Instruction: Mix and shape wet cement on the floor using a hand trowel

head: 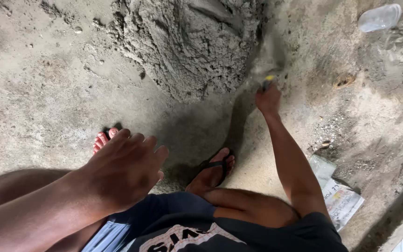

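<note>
A single mound of grey, damp-looking mortar (192, 42) fills the upper middle of the frame, its surface rough and clumpy, with cut faces and crumbled edges spilling onto the concrete floor (38, 93), which is pale, gritty and dusted with sand. My right hand (268, 99) reaches up at centre right, fingers wrapped tight round the handle of a trowel (267, 70); I see a yellow spot on the handle, and the blade is a motion-blurred grey smear against the right edge of the mound. My left hand (124, 170) hangs in the lower left, palm down, fingers loosely together and slightly curled, holding nothing and touching nothing. Below it are my two feet: the left foot (102, 140), mostly hidden behind that hand, and the right foot (213, 172) in a dark flip-flop, just below the mound. One clear plastic bottle (379, 17) lies on its side in the upper right corner. One crumpled printed paper sack (339, 198) lies flat at the lower right, beside my right forearm.
</note>
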